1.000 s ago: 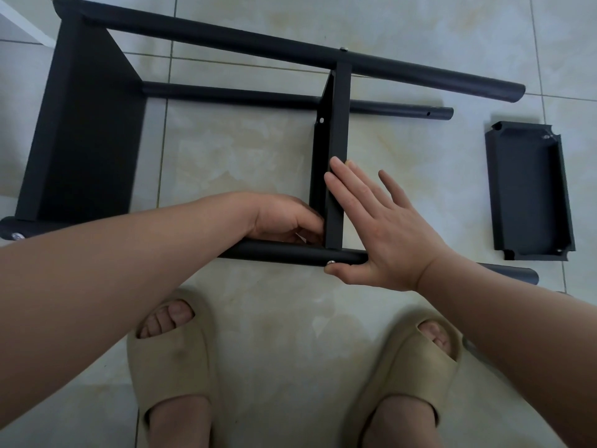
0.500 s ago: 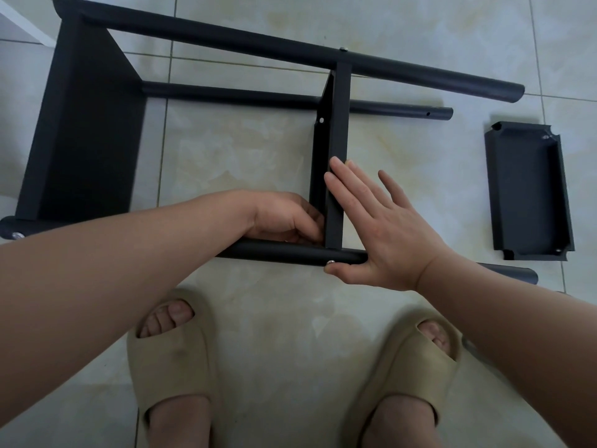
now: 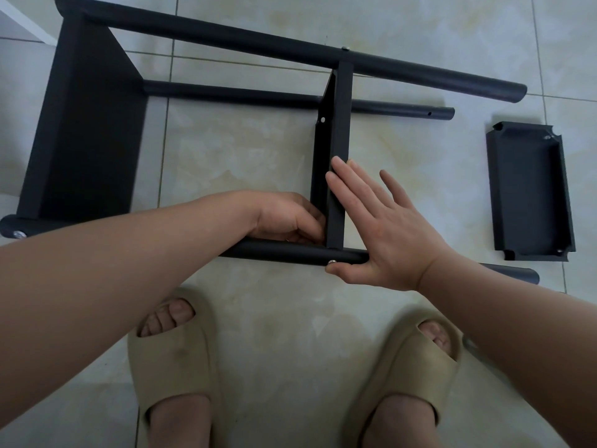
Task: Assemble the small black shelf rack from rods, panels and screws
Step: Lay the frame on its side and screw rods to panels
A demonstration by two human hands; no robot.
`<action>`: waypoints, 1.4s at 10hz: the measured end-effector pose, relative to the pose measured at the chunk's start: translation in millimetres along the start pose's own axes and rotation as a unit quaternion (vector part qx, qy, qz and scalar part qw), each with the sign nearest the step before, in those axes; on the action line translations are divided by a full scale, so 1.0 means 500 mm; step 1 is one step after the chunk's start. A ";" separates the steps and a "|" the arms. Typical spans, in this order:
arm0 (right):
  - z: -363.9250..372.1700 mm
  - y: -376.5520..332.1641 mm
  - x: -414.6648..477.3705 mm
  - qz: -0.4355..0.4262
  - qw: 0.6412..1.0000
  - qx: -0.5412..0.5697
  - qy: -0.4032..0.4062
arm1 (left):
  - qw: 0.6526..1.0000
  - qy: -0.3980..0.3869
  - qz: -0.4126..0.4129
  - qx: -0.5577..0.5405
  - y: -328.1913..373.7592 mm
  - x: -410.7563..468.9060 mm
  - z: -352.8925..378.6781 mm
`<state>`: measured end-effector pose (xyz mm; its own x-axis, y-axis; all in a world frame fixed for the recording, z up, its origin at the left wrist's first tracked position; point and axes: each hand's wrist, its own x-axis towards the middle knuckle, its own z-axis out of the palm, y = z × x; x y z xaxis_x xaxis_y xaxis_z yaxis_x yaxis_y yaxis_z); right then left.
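Note:
The black rack lies on its side on the tiled floor. Its large end panel point(image 3: 87, 130) is at the left and its middle panel point(image 3: 337, 130) stands between the far rod point(image 3: 258, 43) and the near rod point(image 3: 290, 253). My left hand point(image 3: 287, 218) sits in the inner corner where the middle panel meets the near rod, its fingertips pinched on something small that is mostly hidden. My right hand point(image 3: 384, 234) presses flat against the panel's right side with straight fingers. Its thumb lies under the near rod, beside a silver screw head point(image 3: 331, 261).
A loose black panel point(image 3: 529, 195) lies on the floor at the right, apart from the rack. A lower rod point(image 3: 226, 92) runs behind the middle panel. My feet in beige sandals point(image 3: 171, 367) point(image 3: 416, 376) stand just below the near rod. A white edge point(image 3: 22, 17) shows at top left.
My left fingers have shifted slightly in the corner. The right hand and the rack have stayed where they were.

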<state>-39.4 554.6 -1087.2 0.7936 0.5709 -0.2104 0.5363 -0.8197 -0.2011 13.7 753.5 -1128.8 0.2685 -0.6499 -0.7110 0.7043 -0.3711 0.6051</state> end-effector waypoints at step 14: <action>0.001 0.001 0.000 -0.001 1.000 -0.005 0.002 | 0.998 -0.046 -0.006 -0.039 0.007 -0.005 0.003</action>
<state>-39.3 554.3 -1087.6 0.7939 0.5722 -0.2057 0.5404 -0.8190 -0.1927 14.7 752.7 -1124.5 0.2012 -0.7050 -0.6800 0.7569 -0.3288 0.5649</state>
